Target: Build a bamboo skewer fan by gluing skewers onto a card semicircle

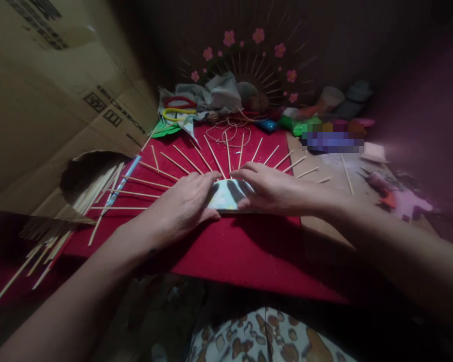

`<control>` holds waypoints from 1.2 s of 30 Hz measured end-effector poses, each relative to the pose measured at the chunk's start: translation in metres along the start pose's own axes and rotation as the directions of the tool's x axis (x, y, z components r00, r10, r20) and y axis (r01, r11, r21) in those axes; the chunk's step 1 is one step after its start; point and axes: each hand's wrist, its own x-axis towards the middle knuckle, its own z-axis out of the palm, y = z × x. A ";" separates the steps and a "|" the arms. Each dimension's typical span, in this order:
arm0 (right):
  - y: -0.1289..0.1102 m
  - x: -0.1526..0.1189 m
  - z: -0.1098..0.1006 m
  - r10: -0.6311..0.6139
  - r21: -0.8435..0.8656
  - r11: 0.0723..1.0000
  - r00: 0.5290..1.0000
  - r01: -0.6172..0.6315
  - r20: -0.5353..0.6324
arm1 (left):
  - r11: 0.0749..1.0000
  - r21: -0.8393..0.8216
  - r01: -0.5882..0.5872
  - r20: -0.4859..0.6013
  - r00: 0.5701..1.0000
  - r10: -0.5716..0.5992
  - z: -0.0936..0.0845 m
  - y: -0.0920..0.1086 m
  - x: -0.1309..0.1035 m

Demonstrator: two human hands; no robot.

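A pale blue patterned piece (223,197) with dark marks lies on the red cloth (226,246). Thin wooden sticks (186,159) fan out from it to the left, the back and the right. My left hand (191,198) is closed on the piece's left end, thumb at the front edge and fingers over the top. My right hand (266,188) grips the right end in the same way, its fingertips near the base of the middle sticks. The undersides of both hands are hidden.
A cardboard box (60,100) with a torn hole stands at the left, with a bundle of loose sticks (86,198). Behind are red-and-yellow-handled scissors (179,108), crumpled paper (222,93) and a flower-decorated stick fan (258,70). Pink scraps (405,196) lie at the right.
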 end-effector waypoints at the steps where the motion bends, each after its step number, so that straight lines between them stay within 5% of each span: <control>1: -0.001 -0.001 -0.006 0.026 0.005 1.000 0.999 -0.026 -0.029 | 1.000 -0.012 0.006 0.010 1.000 -0.005 -0.002 0.002 -0.001; 6: -0.007 -0.009 -0.020 0.118 -0.081 0.987 0.973 -0.137 -0.200 | 1.000 -0.006 0.026 -0.037 0.999 -0.026 -0.006 0.015 -0.009; 10: -0.017 -0.022 -0.002 -0.037 -0.079 0.997 0.980 0.022 -0.197 | 0.996 0.080 0.024 -0.200 0.980 -0.007 0.005 0.029 -0.020; 20: -0.035 -0.036 0.044 -0.119 -0.302 0.950 0.983 0.073 -0.138 | 0.966 0.254 0.047 -0.118 0.993 -0.018 0.035 0.057 -0.029; 31: -0.034 -0.039 0.054 -0.139 -0.340 0.937 0.981 0.085 -0.138 | 0.957 0.289 0.004 -0.211 0.976 0.060 0.038 0.056 -0.025; 36: -0.038 -0.038 0.044 -0.144 -0.348 0.932 0.984 0.099 -0.105 | 0.989 0.143 0.028 -0.290 0.957 0.014 0.034 0.055 -0.027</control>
